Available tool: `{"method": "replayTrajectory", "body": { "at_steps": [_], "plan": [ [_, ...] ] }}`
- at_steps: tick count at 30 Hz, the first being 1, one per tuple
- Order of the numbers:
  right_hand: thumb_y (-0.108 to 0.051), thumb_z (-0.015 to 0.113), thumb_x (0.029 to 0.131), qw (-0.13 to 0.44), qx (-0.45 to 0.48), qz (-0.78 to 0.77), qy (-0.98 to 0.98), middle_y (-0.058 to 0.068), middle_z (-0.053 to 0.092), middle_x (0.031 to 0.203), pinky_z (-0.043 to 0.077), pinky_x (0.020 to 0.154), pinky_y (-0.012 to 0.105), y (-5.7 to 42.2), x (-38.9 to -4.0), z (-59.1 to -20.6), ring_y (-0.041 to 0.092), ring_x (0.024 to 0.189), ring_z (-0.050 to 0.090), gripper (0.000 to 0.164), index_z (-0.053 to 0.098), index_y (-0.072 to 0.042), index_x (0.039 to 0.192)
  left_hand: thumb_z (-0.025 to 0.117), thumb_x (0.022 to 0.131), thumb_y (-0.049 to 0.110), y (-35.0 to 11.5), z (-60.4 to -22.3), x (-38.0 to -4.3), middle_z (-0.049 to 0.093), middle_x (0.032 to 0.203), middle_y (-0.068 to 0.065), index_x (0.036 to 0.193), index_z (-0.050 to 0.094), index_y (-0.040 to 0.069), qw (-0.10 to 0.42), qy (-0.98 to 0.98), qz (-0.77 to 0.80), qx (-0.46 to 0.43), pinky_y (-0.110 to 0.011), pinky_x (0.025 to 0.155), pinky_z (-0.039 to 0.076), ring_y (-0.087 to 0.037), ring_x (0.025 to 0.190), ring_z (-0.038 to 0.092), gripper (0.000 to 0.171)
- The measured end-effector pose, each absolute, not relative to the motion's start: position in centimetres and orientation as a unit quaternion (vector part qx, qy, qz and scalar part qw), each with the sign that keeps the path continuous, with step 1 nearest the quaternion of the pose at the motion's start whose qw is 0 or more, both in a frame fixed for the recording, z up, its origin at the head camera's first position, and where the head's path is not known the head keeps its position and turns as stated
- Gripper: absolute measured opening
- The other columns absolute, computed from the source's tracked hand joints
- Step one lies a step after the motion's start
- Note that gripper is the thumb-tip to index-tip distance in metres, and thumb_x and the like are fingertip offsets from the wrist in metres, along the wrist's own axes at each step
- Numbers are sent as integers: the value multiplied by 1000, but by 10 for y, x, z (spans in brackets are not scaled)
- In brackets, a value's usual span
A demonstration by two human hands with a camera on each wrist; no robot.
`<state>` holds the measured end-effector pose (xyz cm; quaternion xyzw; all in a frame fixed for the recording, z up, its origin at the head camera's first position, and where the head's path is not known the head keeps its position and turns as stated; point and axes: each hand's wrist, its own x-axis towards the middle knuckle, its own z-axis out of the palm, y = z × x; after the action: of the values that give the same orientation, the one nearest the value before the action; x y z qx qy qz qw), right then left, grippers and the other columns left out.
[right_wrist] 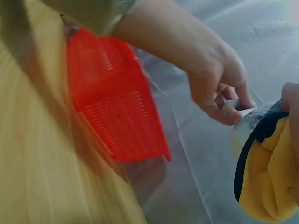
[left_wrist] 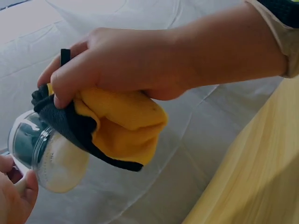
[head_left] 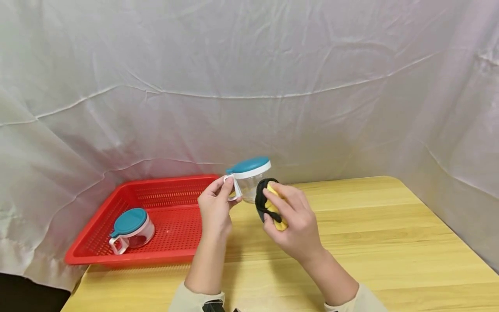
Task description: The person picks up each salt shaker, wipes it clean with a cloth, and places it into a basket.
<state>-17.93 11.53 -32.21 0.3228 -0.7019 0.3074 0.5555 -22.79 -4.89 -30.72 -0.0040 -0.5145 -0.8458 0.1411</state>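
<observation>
My left hand (head_left: 216, 206) grips the white handle of a clear jar (head_left: 248, 185), held tilted above the table. The jar has a teal lid (head_left: 251, 164) with a white band under it. My right hand (head_left: 298, 219) holds a bunched yellow-and-black cloth (head_left: 262, 197) against the jar's side, covering part of the clear wall. From the left wrist, the cloth (left_wrist: 128, 126) hangs in folds below the right hand (left_wrist: 112, 60), overlapping the jar's base (left_wrist: 63, 168). In the right wrist view the left hand (right_wrist: 217, 88) pinches the handle, and the cloth (right_wrist: 266, 182) hides most of the jar.
A red perforated basket (head_left: 169, 251) stands on the left of the wooden table (head_left: 370, 242). Inside it sits a similar jar (head_left: 130, 223) with a teal lid and white handle. A pale cloth curtain (head_left: 249, 86) hangs behind the table.
</observation>
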Motion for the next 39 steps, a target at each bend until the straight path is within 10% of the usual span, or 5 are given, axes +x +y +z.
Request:
{"method": "replayTrajectory", "body": {
  "at_steps": [11, 20, 39],
  "plan": [
    [-2, 64, 85, 307, 96, 667, -672, 3, 54, 127, 57, 75, 24, 131, -171, -313, 18, 102, 59, 48, 58, -22, 128, 70, 85, 18, -46, -305, -225, 65, 86, -3, 97, 68, 5, 107, -490, -862, -72, -28, 57, 56, -17, 79, 61, 18],
    [0, 49, 93, 241, 41, 856, -456, 12, 46, 134, 52, 89, 27, 142, -177, -297, 23, 114, 54, 42, 50, -7, 134, 70, 82, 3, -37, -309, -221, 67, 85, -4, 103, 63, -1, 51, -545, -828, -118, -34, 72, 58, -14, 79, 67, 22],
    [-24, 37, 99, 43, -40, 925, -376, 0, 48, 126, 46, 94, 22, 129, -180, -313, 10, 109, 52, 33, 48, -13, 129, 76, 78, 7, -45, -296, -208, 67, 87, -19, 105, 68, -2, 195, -662, -711, -134, -20, 63, 54, -12, 69, 61, 30]
  ]
}}
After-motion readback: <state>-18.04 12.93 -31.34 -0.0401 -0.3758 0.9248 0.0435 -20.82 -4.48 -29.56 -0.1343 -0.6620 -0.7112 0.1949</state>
